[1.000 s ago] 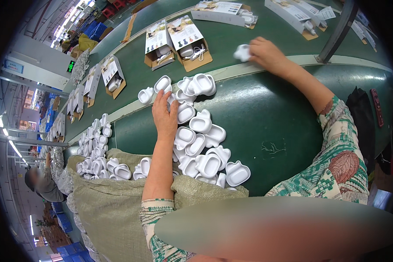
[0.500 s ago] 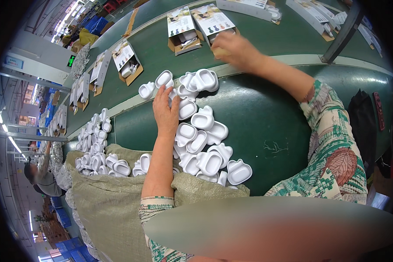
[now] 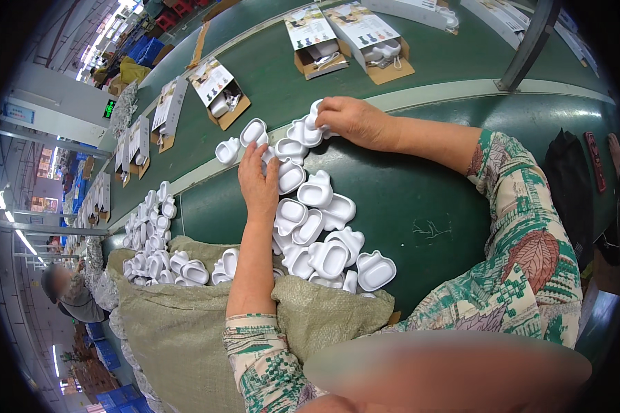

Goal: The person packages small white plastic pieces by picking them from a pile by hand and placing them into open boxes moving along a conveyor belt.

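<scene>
My left hand [image 3: 257, 187] lies over the upper end of a heap of small white plastic dishes [image 3: 327, 259]. Its fingers are stretched and a little spread, touching a white dish [image 3: 253, 132] close to the table's far edge. My right hand [image 3: 357, 122] is closed, thumb and fingers pinching another white dish [image 3: 314, 114] at the right of the same group; the fingers partly cover it. Each dish is a shallow rounded oval with a shaped end. Beyond my right hand lies an open printed carton [image 3: 368, 34] with white parts showing inside.
Several open cartons [image 3: 217, 88] lie along the green conveyor [image 3: 269, 82] behind a pale rail. A woven sack [image 3: 179, 330] covers the near left edge, beside another dish heap [image 3: 151, 227]. A metal post [image 3: 530, 45] rises at right. A person [image 3: 76, 292] is far left.
My right hand has come back from the carton to the dishes and now grips one. The cartons have shifted right along the conveyor. My left hand stays on the dishes.
</scene>
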{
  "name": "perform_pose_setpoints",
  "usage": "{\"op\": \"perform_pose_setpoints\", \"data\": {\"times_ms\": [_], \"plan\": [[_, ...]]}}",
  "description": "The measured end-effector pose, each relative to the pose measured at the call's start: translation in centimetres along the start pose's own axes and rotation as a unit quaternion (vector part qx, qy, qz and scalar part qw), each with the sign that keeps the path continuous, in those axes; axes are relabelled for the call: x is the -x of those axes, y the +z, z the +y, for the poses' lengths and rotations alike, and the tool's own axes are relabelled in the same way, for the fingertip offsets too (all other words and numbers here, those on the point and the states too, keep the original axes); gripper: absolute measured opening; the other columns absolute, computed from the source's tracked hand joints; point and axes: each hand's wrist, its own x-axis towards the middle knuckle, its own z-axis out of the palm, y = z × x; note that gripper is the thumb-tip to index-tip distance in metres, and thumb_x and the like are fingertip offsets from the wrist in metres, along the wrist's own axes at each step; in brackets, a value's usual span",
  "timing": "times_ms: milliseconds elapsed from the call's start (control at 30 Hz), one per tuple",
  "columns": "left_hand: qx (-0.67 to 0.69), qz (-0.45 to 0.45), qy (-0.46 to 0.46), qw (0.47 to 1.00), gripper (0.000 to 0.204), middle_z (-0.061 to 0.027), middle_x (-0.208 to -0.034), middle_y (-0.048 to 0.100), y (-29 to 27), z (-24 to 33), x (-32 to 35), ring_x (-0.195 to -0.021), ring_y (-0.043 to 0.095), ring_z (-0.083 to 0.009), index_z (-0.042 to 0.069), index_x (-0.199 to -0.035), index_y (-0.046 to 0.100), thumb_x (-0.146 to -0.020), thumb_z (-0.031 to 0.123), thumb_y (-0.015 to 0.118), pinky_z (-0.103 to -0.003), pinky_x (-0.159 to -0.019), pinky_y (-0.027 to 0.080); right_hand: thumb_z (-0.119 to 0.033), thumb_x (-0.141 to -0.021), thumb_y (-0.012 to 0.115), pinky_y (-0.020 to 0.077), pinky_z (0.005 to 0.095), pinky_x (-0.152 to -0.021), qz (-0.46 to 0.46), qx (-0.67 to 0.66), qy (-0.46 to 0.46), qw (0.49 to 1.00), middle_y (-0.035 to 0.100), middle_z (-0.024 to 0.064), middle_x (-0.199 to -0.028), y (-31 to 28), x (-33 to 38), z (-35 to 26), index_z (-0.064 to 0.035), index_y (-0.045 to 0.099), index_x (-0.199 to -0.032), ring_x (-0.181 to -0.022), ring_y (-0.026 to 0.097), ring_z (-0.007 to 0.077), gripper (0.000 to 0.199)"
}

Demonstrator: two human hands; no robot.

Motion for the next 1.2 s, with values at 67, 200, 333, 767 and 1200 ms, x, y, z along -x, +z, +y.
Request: {"op": "perform_pose_setpoints", "data": {"times_ms": [67,200,333,767,1200], "plan": [[0.0,0.001,0.001,1.0,0.035,-0.0184,-0.13,0.05,-0.2,-0.2,0.1,-0.119,0.046,-0.0334,0.004,-0.116,0.058,-0.085,0.02,0.06,-0.041,-0.101,0.034,-0.004,-0.076,0.06,0.0488,0.0376,-0.077,0.03,0.0,0.015,0.999,0.057,0.0124,-0.094,-0.7,-0.3,0.7,-0.0052,0.058,-0.095,-0.089,0.059,0.031,0.019],[-0.003,-0.001,-0.007,1.0,0.035,-0.0185,-0.13,0.05,-0.1,0.0,0.1,-0.119,0.046,-0.0333,0.004,-0.116,0.058,-0.085,0.02,0.06,-0.04,-0.101,0.034,-0.003,-0.077,0.058,0.049,0.0385,-0.072,0.094,0.069,0.024,0.993,0.058,0.011,-0.089,-1.8,-1.0,6.6,-0.0058,0.06,-0.092,-0.08,0.061,0.0329,0.015],[0.004,-0.004,-0.012,1.0,0.035,-0.0185,-0.13,0.049,0.2,0.1,0.0,-0.119,0.046,-0.0335,0.004,-0.116,0.058,-0.085,0.021,0.059,-0.041,-0.101,0.034,-0.01,-0.079,0.055,0.0457,0.0385,-0.075,0.083,0.224,0.029,0.971,0.056,0.0094,-0.085,-2.5,-1.5,12.8,-0.0095,0.06,-0.089,-0.083,0.059,0.028,0.011],[-0.004,0.002,0.009,1.0,0.034,-0.0191,-0.13,0.05,-0.3,0.0,-0.1,-0.119,0.047,-0.0337,0.003,-0.115,0.058,-0.085,0.019,0.06,-0.04,-0.101,0.034,-0.023,-0.077,0.068,0.0417,0.0397,-0.088,-0.109,0.088,-0.016,0.99,0.057,0.0082,-0.1,-2.0,1.0,0.9,-0.0088,0.059,-0.092,-0.099,0.052,0.0264,0.023],[-0.004,-0.002,-0.003,1.0,0.035,-0.0188,-0.129,0.05,-0.6,0.1,-0.2,-0.118,0.047,-0.0336,0.003,-0.115,0.058,-0.084,0.018,0.06,-0.04,-0.101,0.034,-0.013,-0.071,0.07,0.0434,0.0394,-0.082,0.036,0.152,-0.027,0.987,0.059,0.0083,-0.087,-1.7,-1.7,5.5,-0.0081,0.057,-0.09,-0.088,0.057,0.0267,0.023]]}}
